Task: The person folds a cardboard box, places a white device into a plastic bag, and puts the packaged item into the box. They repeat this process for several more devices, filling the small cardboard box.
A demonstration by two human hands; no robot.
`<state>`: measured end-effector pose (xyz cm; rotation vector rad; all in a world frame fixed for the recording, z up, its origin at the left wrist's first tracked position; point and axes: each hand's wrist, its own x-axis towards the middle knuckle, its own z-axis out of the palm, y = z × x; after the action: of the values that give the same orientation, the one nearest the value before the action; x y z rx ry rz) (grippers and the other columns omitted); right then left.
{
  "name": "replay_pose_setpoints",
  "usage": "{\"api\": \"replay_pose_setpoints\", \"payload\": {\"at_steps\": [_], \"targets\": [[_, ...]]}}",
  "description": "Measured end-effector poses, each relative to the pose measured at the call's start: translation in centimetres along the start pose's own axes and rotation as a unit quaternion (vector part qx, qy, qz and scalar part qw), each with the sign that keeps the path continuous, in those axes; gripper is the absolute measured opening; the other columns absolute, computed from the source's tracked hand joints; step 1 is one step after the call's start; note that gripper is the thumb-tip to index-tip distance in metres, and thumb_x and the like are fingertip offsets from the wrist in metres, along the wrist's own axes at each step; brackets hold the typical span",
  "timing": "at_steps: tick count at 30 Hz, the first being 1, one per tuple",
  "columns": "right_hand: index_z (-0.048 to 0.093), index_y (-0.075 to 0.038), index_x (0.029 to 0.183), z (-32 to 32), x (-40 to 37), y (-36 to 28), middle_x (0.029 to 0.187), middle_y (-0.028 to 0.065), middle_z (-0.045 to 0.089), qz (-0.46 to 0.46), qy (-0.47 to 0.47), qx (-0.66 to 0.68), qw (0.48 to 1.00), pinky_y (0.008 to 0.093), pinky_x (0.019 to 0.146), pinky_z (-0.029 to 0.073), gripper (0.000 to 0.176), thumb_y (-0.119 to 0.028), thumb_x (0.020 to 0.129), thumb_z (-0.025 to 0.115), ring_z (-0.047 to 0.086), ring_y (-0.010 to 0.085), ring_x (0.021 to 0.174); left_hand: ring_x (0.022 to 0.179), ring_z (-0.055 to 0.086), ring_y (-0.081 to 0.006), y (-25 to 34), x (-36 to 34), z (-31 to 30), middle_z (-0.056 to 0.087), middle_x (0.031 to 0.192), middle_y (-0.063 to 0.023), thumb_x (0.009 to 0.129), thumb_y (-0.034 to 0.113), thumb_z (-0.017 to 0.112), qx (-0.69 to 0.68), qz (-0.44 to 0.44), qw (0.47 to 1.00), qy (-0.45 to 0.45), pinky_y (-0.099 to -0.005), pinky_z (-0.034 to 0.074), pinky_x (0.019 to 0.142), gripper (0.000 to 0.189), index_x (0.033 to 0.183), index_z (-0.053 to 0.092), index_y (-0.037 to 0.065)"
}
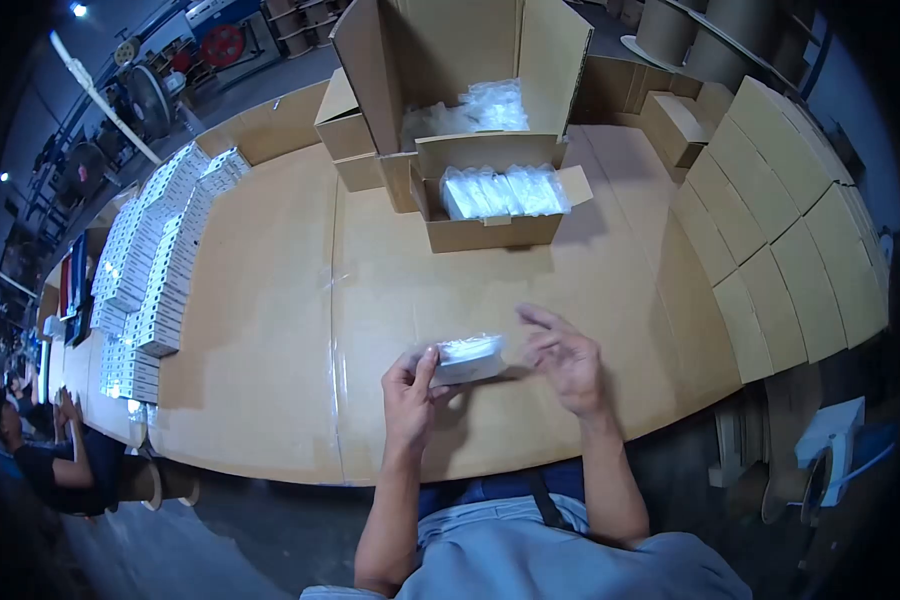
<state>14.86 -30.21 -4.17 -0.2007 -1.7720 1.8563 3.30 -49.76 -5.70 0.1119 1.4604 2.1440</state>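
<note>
- Cardboard-covered table (pixel 270 330): the work surface that fills my view; everything below rests on it.
- Closed cartons (pixel 780 230): plain brown, packed edge to edge along the table's right side.
- Tall open carton (pixel 370 60): at the far edge with its flaps up and clear wrapping inside.
- Stacks of small white boxes (pixel 160 270): in rows down the left side, well apart from the hands.
- Small open box (pixel 490 232): just in front of the tall carton, holding a row of wrapped packs (pixel 505 190).
- Left hand (pixel 410 395): thumb and fingers pinched on the left end of the wrapped packet (pixel 468 360), holding it just above the table's near edge.
- Right hand (pixel 568 360): fingers spread and loose, just beside the packet's right end and gripping nothing.
- Step in hand, as I judge it: the single packet is being handled between the two hands. A next move would call for the right hand to close on the free end, since the film looks slippery.
</note>
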Motion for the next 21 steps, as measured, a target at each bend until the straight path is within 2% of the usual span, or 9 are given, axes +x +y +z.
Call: {"api": "replay_pose_setpoints", "payload": {"at_steps": [2,3,6,7,12,15,18,19,21], "targets": [[0.077,-0.005,0.102,0.9,0.3,-0.9,0.135,0.0190,0.063,-0.061,-0.108,-0.102,0.987,0.0331,0.095,0.052,0.017,-0.002,0.085,0.077,0.064,0.0254,0.117,0.090,0.071,-0.0187,0.1,0.0,0.1,0.068,0.102,-0.0088,0.104,0.019,0.058,0.037,-0.004,0.999,-0.004,-0.0354,0.067,0.069,0.023,0.110,0.066,-0.001],[0.078,-0.009,0.107,1.7,0.4,-0.5,0.125,0.0163,0.068,-0.060,-0.110,-0.105,0.987,0.0319,0.089,0.054,0.027,-0.001,0.081,0.078,0.068,0.0255,0.108,0.090,0.071,-0.0189,-0.1,0.0,0.2,0.068,0.102,-0.0090,0.104,0.020,0.057,0.035,0.000,0.999,-0.012,-0.0366,0.067,0.070,0.024,0.110,0.066,-0.001],[0.077,-0.008,0.108,2.2,0.6,0.1,0.110,0.0147,0.073,-0.029,-0.126,-0.149,0.980,0.0324,0.084,0.056,0.029,0.000,0.081,0.078,0.070,0.0229,0.099,0.089,0.071,-0.0197,-0.3,-0.1,0.6,0.068,0.102,-0.0096,0.106,0.025,0.054,0.021,0.004,1.000,-0.022,-0.0397,0.067,0.072,0.029,0.111,0.065,-0.001],[0.077,-0.008,0.109,2.2,0.7,0.0,0.099,0.0135,0.074,-0.029,-0.111,-0.168,0.979,0.0332,0.082,0.056,0.030,0.002,0.080,0.077,0.072,0.0224,0.092,0.089,0.071,-0.0199,-0.2,-0.2,0.7,0.068,0.102,-0.0098,0.106,0.027,0.052,0.009,-0.002,1.000,-0.018,-0.0405,0.066,0.073,0.031,0.112,0.065,-0.001],[0.075,-0.007,0.112,2.5,0.8,-1.7,0.108,0.0165,0.074,0.000,-0.120,-0.187,0.975,0.0353,0.087,0.056,0.034,-0.001,0.079,0.078,0.072,0.0278,0.098,0.090,0.072,-0.0216,0.0,-0.4,0.4,0.069,0.099,-0.0122,0.108,0.038,0.045,0.027,-0.009,1.000,-0.009,-0.0422,0.065,0.076,0.045,0.117,0.063,-0.003],[0.074,-0.005,0.111,2.7,0.6,-1.8,0.110,0.0169,0.074,0.020,-0.107,-0.199,0.974,0.0380,0.093,0.054,0.033,-0.005,0.079,0.080,0.071,0.0298,0.104,0.093,0.071,-0.0225,0.5,-0.3,0.3,0.068,0.105,-0.0143,0.109,0.038,0.042,0.021,-0.003,0.999,-0.046,-0.0417,0.065,0.078,0.047,0.133,0.055,-0.001],[0.073,-0.004,0.108,2.5,0.2,-1.2,0.113,0.0170,0.073,0.017,-0.085,-0.230,0.969,0.0409,0.098,0.052,0.031,-0.009,0.078,0.082,0.069,0.0321,0.109,0.099,0.070,-0.0239,1.9,-1.0,1.1,0.064,0.114,-0.0160,0.110,0.038,0.039,0.021,0.058,0.995,-0.073,-0.0421,0.065,0.080,0.051,0.148,0.041,0.005],[0.073,-0.004,0.106,2.5,0.2,-1.0,0.115,0.0170,0.072,0.015,-0.073,-0.236,0.969,0.0417,0.099,0.051,0.030,-0.010,0.078,0.082,0.068,0.0329,0.111,0.097,0.067,-0.0166,2.1,-1.0,0.6,0.063,0.116,-0.0130,0.107,0.027,0.051,0.005,0.053,0.993,-0.101,-0.0309,0.061,0.077,0.053,0.154,0.034,0.010],[0.073,-0.004,0.104,2.3,0.2,-1.0,0.116,0.0163,0.072,-0.009,-0.068,-0.248,0.966,0.0424,0.099,0.050,0.029,-0.011,0.078,0.083,0.068,0.0335,0.110,0.095,0.065,-0.0141,2.1,-1.2,0.5,0.063,0.114,-0.0108,0.102,0.019,0.059,0.116,0.109,0.977,-0.140,-0.0267,0.057,0.076,0.054,0.152,0.038,0.009]]}}
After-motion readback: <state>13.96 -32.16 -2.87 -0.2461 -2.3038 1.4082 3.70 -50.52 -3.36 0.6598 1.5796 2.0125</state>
